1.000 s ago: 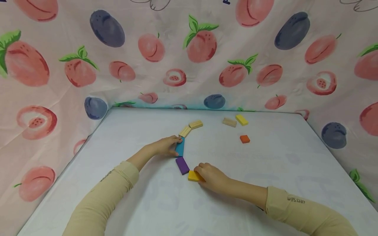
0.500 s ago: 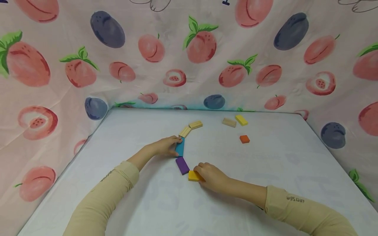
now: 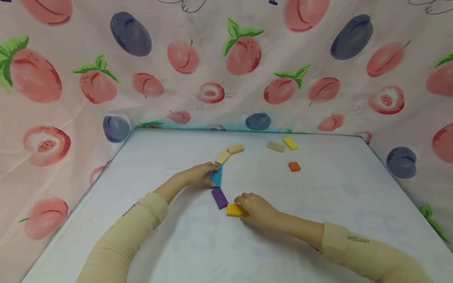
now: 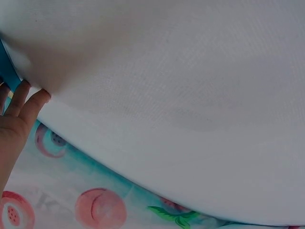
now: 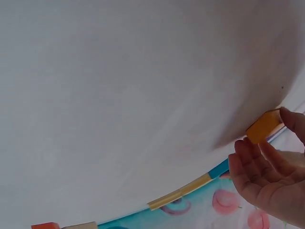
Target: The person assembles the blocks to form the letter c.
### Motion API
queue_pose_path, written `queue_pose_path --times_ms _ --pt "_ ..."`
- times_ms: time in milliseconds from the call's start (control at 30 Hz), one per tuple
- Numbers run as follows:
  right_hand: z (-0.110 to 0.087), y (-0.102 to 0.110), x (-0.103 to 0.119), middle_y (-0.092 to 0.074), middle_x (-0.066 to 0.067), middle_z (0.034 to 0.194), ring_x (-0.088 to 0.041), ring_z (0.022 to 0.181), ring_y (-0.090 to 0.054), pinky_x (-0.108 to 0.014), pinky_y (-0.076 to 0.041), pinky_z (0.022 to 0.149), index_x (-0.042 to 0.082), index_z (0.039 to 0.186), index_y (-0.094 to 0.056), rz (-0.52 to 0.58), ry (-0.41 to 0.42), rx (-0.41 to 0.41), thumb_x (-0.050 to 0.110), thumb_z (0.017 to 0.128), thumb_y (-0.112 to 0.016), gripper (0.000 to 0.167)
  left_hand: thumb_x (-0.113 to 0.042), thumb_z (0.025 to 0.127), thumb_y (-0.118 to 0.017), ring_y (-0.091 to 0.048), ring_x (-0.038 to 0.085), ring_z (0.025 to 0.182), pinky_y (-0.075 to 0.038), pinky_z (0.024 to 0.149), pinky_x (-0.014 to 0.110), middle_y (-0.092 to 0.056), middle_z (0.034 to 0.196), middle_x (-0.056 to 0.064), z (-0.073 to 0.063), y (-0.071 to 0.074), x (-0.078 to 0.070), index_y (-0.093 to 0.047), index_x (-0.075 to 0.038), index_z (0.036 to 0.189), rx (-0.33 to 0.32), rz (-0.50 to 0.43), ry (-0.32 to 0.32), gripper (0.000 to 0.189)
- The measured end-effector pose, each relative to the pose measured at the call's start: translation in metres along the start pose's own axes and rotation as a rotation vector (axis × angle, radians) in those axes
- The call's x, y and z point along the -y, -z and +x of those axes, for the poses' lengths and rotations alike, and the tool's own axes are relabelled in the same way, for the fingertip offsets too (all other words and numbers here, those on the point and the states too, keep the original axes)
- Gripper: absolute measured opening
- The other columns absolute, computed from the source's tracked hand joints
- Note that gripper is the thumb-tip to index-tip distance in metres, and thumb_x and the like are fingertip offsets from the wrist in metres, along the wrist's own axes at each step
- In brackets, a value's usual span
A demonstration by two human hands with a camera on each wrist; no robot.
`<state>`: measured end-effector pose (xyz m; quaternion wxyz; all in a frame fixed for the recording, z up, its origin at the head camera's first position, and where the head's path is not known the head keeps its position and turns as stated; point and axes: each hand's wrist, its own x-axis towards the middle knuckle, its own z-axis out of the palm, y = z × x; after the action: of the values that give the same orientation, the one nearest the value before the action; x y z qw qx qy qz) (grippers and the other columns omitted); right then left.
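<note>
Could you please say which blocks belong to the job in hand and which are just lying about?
Apparently the job (forming a curve):
- blue rectangular block, held by left hand
- amber rectangular block, held by right hand
- purple rectangular block
- nearer pale ribbed wooden block
- farther pale ribbed wooden block

Seemingly lying about:
- plain wooden rectangular block
- lemon-yellow rectangular block
- orange-red squarish block

Smooth, matt blue block (image 3: 217,177)
</note>
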<state>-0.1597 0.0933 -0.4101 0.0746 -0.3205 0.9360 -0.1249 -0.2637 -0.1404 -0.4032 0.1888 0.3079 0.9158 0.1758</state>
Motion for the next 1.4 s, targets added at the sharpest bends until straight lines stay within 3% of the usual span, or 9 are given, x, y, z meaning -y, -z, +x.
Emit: queue_pose_path --times_ms 333,667,967,1200,1400 --pt "-0.002 0.011 -0.014 -0.067 -0.008 0.1 -0.019 0.083 -0.057 -0.033 -0.056 0.079 0.002 0.109 -0.065 0.019 -0.002 -0.011 0.021 0.073 -0.081 0.044 -0.024 0.09 -0.064 -0.029 0.037 0.14 -0.025 0.116 0.048 -0.028 0.152 0.02 0.001 0.0 0.003 -0.037 0.001 0.143 0.002 0.017 0.003 0.064" --pt "0.0 0.024 -0.027 -0.066 -0.004 0.099 -0.019 0.089 -0.06 -0.034 -0.056 0.081 0.008 0.11 -0.065 0.093 -0.118 -0.016 0.029 0.076 -0.079 0.043 -0.023 0.089 -0.065 -0.03 0.037 0.139 -0.026 0.116 0.048 -0.028 0.152 0.021 0.002 0.0 0.002 -0.037 0.001 0.142 0.002 0.007 -0.005 0.064" --pt "0.006 0.03 -0.04 -0.066 -0.006 0.098 -0.021 0.087 -0.06 -0.03 -0.057 0.077 0.009 0.11 -0.065 0.141 -0.175 -0.045 0.023 0.077 -0.078 0.039 -0.024 0.09 -0.065 -0.03 0.037 0.139 -0.026 0.116 0.048 -0.029 0.151 0.021 0.001 -0.002 0.003 -0.037 0.001 0.142 0.003 0.007 -0.005 0.064" --pt "0.007 0.033 -0.048 -0.066 -0.008 0.098 -0.022 0.087 -0.06 -0.031 -0.056 0.077 0.007 0.111 -0.064 0.146 -0.155 -0.042 0.02 0.078 -0.078 0.038 -0.024 0.09 -0.065 -0.029 0.037 0.139 -0.026 0.116 0.048 -0.029 0.152 0.02 0.001 -0.002 0.002 -0.037 0.001 0.142 0.004 0.008 -0.002 0.064" --pt "0.011 0.035 -0.057 -0.065 -0.009 0.101 -0.024 0.09 -0.059 -0.034 -0.055 0.079 0.006 0.113 -0.063 0.179 -0.184 -0.042 0.015 0.079 -0.076 0.038 -0.024 0.09 -0.065 -0.028 0.036 0.14 -0.025 0.117 0.046 -0.028 0.152 0.019 0.004 -0.003 0.003 -0.036 0.001 0.143 0.005 0.022 0.003 0.065"
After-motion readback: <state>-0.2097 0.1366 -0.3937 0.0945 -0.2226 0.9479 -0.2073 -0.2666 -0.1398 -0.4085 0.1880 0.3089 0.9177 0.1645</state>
